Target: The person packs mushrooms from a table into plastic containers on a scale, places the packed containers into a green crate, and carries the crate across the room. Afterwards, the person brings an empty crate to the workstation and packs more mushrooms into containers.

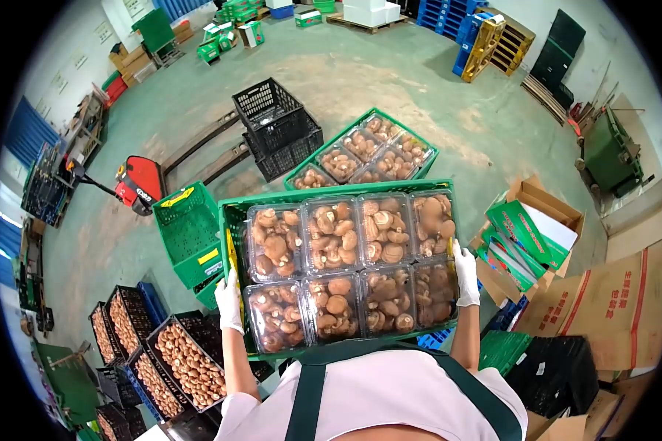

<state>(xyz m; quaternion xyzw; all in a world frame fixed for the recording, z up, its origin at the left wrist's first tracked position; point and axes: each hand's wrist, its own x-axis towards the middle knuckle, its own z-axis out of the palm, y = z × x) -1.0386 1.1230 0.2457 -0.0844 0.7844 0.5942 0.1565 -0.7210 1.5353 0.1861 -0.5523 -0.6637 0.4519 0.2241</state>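
A green crate [338, 192] is held level in front of my body, filled with two rows of clear plastic boxes of brown mushrooms [335, 234]. My left hand [230, 303], in a white glove, grips the crate's left end beside a yellow handle strip. On the opposite end, my right hand [465, 275], also gloved in white, is closed on the rim. The fingers of both hands are partly hidden by the crate wall. Just beyond it, a second green crate [430, 163] holds more boxed mushrooms.
Empty green crates [191, 231] stand at the left, near black crates [283, 132] and a red pallet jack [141, 184]. Loose mushrooms [191, 360] fill black crates at lower left. An open carton [574, 220] and tall cardboard boxes [610, 309] are on the right.
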